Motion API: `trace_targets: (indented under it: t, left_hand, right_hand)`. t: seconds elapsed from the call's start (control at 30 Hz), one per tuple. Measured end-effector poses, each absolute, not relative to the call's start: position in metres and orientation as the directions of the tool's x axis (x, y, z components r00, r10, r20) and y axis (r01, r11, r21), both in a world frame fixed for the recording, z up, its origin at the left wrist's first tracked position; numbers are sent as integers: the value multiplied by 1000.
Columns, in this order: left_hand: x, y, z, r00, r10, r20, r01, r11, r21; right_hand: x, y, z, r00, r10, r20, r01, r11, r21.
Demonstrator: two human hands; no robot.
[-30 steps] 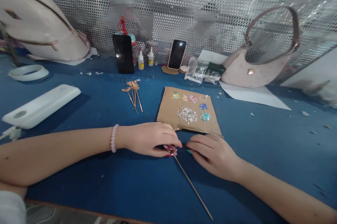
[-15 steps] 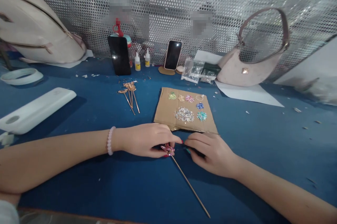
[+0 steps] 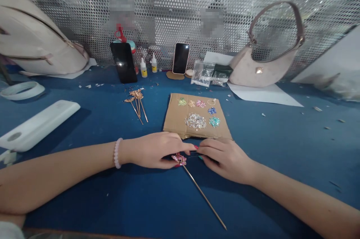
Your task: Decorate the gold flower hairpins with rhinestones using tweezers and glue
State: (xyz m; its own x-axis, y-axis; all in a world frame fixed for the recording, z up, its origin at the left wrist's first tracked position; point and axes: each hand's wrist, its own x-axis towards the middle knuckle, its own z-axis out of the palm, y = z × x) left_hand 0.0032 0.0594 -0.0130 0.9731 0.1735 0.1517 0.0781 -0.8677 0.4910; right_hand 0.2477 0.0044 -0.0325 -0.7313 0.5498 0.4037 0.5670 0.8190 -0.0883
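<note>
— Start at the left. What does the left hand (image 3: 156,150) have?

— It lies low on the blue table (image 3: 281,138), fingers curled in close, thumb and forefinger pinching the pink jewelled head of the hairpin (image 3: 180,159). The pin's long gold stem runs away from the head toward the near right edge, flat on the cloth.

— And the right hand (image 3: 225,156)?

— Touching it, nearly fingertip to fingertip. Its fingers are drawn narrow around something dark and thin with a teal tip, aimed at the pin's head. I cannot tell exactly what that tool is.

— So which step is this?

— I judge it to be setting a stone into the head. The next move calls for a steady left pinch and a fine, light touch from the right, since the piece is tiny.

— Where do the stones sit?

— In small sorted heaps on the cardboard sheet (image 3: 174,119), just beyond the hands. More bare gold pins (image 3: 136,102) lie to the left of it, apart.

— Anything different from a second ago?

— Little. The hands have stayed locked on the pin; the right has closed up to meet the left, and the view has drifted slightly.
</note>
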Motion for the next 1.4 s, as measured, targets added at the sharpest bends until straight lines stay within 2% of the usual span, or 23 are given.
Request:
trace_targets:
  t: [0.27, 1.4]
  left_hand:
    - [3, 59, -15, 972, 165, 167, 67, -876, 478]
    - [4, 59, -13, 969, 152, 195, 48, -890, 453]
  right_hand:
    - [248, 6, -34, -723, 554, 413, 568, 816, -102]
    - [247, 3, -31, -752, 509, 419, 552, 834, -21]
